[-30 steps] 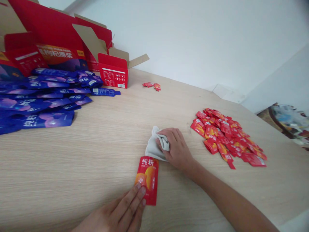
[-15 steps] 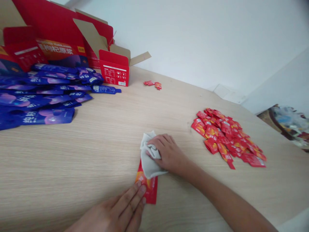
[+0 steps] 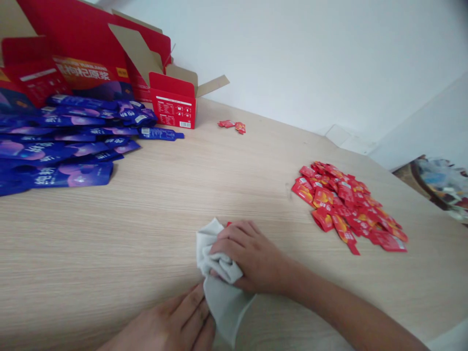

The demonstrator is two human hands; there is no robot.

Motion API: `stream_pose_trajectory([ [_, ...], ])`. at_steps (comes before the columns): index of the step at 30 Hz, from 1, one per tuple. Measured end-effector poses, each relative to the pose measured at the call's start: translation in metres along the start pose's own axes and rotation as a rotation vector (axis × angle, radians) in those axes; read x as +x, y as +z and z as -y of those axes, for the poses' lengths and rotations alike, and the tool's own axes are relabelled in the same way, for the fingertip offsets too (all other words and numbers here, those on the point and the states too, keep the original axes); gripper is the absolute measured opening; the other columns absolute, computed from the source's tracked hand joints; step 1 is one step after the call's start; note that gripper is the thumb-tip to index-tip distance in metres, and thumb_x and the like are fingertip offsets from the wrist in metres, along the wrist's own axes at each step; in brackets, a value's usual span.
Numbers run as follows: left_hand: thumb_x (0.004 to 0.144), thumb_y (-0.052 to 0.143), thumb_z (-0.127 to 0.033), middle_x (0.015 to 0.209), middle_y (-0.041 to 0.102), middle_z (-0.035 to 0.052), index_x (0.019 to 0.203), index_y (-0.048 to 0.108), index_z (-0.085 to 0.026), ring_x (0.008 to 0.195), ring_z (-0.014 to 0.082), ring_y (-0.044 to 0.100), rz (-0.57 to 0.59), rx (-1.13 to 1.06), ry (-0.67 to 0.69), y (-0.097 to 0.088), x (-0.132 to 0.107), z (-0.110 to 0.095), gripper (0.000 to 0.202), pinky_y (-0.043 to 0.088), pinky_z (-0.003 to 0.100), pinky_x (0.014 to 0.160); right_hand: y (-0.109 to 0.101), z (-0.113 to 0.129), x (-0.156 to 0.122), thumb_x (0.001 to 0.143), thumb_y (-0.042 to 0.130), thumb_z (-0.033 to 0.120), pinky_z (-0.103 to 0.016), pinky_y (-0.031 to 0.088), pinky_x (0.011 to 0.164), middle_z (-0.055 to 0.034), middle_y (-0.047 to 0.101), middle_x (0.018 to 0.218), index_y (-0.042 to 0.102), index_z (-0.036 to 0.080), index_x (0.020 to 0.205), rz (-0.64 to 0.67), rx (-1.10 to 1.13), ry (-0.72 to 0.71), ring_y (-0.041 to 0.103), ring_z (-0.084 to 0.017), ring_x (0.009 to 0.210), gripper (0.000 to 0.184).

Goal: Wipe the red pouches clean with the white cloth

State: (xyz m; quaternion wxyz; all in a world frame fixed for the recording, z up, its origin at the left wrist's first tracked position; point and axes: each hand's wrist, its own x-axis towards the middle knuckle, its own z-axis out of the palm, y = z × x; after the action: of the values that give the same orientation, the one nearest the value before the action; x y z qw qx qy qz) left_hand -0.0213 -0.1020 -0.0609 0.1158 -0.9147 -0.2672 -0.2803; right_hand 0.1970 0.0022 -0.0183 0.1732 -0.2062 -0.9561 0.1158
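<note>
Cloth [image 3: 223, 302], pale grey and bunched, lay on the wooden table [image 3: 91, 234] right in front of you in your head camera's view. Your right hand [image 3: 252, 258] was clenched around its upper folds, grasping it. Your left hand [image 3: 164, 317] lay open, its fingers [image 3: 195, 304] touching the cloth's lower part without gripping. A sliver of red packet [image 3: 228, 224] showed just past your right hand, the rest hidden. To the right sat a heap of small red sachets [image 3: 347, 204]. Two more sachets [image 3: 231, 126] lay farther off, near the red carton [image 3: 173, 109], and blue packets [image 3: 66, 146] were piled at left
</note>
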Motion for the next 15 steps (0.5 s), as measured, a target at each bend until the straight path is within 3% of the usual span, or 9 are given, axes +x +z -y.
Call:
stream_pose_trajectory([
  [3,0.101,0.063,-0.042,0.123,0.075,0.0062,0.119,0.071,-0.016,0.121,0.0216,0.063,0.019,0.073,0.024,-0.003,0.001,0.002,0.033,0.04,0.03,0.112,0.002,-0.031,0.001,0.101,0.066,0.036,-0.046,0.045,0.105,-0.0088,0.069,0.12,0.06,0.023,0.121,-0.071,-0.089,0.145,0.057,-0.027,0.116,0.025],
  [7,0.099,0.067,-0.046,0.126,0.075,0.0037,0.123,0.07,-0.018,0.126,0.0188,0.061,0.042,0.106,0.005,-0.002,-0.002,0.004,0.037,0.039,0.028,0.113,-0.01,-0.062,-0.001,0.1,0.063,0.028,-0.049,0.047,0.103,-0.0123,0.068,0.12,0.06,0.021,0.123,-0.19,-0.201,0.24,0.058,-0.03,0.115,0.024],
  [9,0.099,0.069,-0.045,0.127,0.075,0.0034,0.123,0.071,-0.019,0.126,0.019,0.061,0.041,0.111,0.03,0.0,-0.003,0.005,0.036,0.038,0.028,0.114,-0.018,-0.058,-0.004,0.101,0.058,0.026,-0.049,0.049,0.1,-0.0127,0.067,0.119,0.059,0.022,0.124,-0.305,-0.186,0.246,0.059,-0.03,0.112,0.023],
  [12,0.1,0.066,-0.042,0.124,0.075,0.0052,0.12,0.072,-0.017,0.123,0.021,0.062,-0.014,0.118,0.066,0.003,-0.002,0.005,0.033,0.038,0.03,0.115,-0.023,-0.03,-0.006,0.102,0.056,0.026,-0.045,0.052,0.095,-0.0106,0.067,0.114,0.055,0.024,0.126,-0.439,-0.069,0.146,0.062,-0.027,0.106,0.024],
  [15,0.102,0.06,-0.036,0.106,0.078,0.0014,0.107,0.072,-0.019,0.101,0.0197,0.068,-0.035,0.057,0.013,0.002,0.003,0.003,0.021,0.045,0.03,0.104,-0.016,-0.001,-0.006,0.101,0.059,0.032,-0.042,0.052,0.094,-0.0072,0.07,0.109,0.055,0.025,0.124,-0.239,0.018,-0.063,0.064,-0.024,0.103,0.025],
])
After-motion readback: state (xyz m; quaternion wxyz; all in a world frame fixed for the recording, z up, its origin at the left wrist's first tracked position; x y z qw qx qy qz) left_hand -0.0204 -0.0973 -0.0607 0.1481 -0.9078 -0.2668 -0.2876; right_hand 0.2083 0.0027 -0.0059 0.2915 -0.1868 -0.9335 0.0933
